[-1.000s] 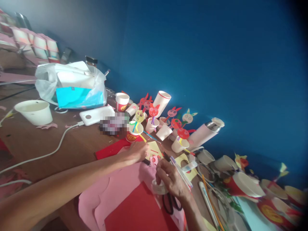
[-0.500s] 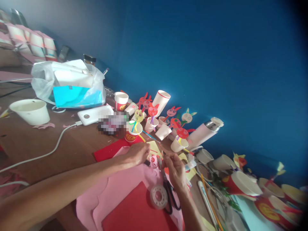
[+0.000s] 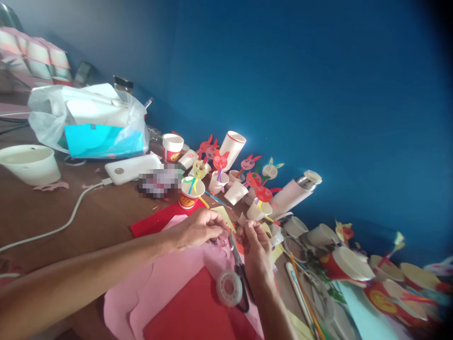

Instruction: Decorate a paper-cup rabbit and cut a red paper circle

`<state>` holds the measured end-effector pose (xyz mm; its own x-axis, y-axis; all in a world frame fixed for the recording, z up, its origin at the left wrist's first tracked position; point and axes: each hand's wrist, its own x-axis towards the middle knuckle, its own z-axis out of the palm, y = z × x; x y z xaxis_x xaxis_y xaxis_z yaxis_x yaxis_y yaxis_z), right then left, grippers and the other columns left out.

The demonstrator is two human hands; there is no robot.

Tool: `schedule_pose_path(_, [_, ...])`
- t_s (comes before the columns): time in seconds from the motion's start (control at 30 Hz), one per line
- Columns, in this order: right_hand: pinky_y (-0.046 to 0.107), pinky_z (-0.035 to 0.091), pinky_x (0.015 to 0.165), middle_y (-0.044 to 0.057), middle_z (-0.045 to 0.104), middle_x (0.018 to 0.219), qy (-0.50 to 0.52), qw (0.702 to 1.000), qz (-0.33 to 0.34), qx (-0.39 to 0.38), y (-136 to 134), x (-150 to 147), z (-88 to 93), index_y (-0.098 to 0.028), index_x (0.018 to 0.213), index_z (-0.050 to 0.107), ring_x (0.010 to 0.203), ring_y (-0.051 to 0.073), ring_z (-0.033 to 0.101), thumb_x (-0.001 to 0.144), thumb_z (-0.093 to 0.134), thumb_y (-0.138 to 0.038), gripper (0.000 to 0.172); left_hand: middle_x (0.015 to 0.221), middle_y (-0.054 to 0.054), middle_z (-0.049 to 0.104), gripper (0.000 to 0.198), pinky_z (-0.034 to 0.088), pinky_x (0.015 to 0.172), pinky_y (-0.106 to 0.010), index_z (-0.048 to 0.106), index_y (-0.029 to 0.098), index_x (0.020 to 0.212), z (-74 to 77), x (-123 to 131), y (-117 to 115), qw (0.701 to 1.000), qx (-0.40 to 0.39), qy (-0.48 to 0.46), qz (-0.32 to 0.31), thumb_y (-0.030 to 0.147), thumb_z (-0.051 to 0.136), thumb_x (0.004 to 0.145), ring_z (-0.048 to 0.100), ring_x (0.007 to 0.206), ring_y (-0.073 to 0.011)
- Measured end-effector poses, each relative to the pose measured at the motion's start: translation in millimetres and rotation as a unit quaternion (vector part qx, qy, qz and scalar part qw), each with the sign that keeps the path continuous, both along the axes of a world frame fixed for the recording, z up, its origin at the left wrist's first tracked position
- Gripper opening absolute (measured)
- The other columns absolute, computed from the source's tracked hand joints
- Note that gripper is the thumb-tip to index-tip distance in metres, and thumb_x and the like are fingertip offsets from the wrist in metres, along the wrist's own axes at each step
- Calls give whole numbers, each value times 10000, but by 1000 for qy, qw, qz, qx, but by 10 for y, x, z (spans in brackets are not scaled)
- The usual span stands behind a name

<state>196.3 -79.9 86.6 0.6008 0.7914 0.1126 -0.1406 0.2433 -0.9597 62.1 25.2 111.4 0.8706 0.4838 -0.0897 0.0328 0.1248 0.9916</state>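
Observation:
My left hand (image 3: pixel 205 227) is closed, its fingertips pressed together over the pink paper beside the scissors. Whatever those fingers hold is hidden. Just across, my right hand (image 3: pixel 255 238) is also closed, thumb against forefinger, near a small pale scrap (image 3: pixel 242 218); its grip is too small to make out. Black-handled scissors (image 3: pixel 238 259) lie between the hands with their blades pointing away from me. A clear roll of tape (image 3: pixel 229 288) rests beside the scissors' handles. Underneath are pink paper (image 3: pixel 170 283) and a red sheet (image 3: pixel 187 311).
Behind the hands stand paper cups (image 3: pixel 259 208) with rabbit-like paper faces on straws. A pale flask (image 3: pixel 295 193) leans near the blue wall. To the left are a white power bank (image 3: pixel 132 169) with a cable, a plastic bag (image 3: pixel 46 115) and a white tub (image 3: pixel 30 165). More cups (image 3: pixel 354 264) stand right.
My left hand has moved right and down, covering the pink paper face that showed before. Both hands are closer together. The whole view has shifted slightly.

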Motion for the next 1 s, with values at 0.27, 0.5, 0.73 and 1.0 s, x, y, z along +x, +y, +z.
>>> schedule_pose_path(0.27, [205, 376, 547, -55, 537, 586, -18, 1000, 21, -3, -22, -150, 82, -198, 756, 525, 541, 84, 471, 853, 572, -358, 193, 743, -59, 634, 187, 380, 539, -224, 591, 109, 848, 104, -80, -71, 999, -39, -3, -5, 254, 633, 738, 539, 652, -123])
schedule_pose_path(0.5, [243, 415, 619, -44, 536, 642, -252, 959, -125, 21, -132, -261, 203, -218, 823, 535, 602, 108, 505, 904, 487, -306, 129, 663, 20, 499, 255, 366, 481, -193, 559, 159, 985, -93, -58, -208, 924, -349, -101, -119, 183, 638, 743, 444, 552, -75])
schedule_pose_path(0.73, [312, 428, 660, 24, 617, 712, -372, 916, -129, -84, -195, -315, 161, -233, 815, 585, 703, 186, 563, 878, 497, -306, 130, 614, 8, 524, 247, 408, 477, -200, 570, 162, 843, -162, 0, -368, 903, -386, -101, -158, 96, 651, 618, 479, 535, -91])
schedule_pose_path(1.0, [295, 399, 618, 29, 657, 717, -422, 888, -119, -142, -163, -246, 224, -237, 811, 597, 718, 209, 597, 873, 495, -317, 143, 706, 0, 569, 217, 410, 512, -202, 630, 144, 903, -149, -12, -325, 951, -276, -66, -127, 207, 666, 698, 532, 576, -89])
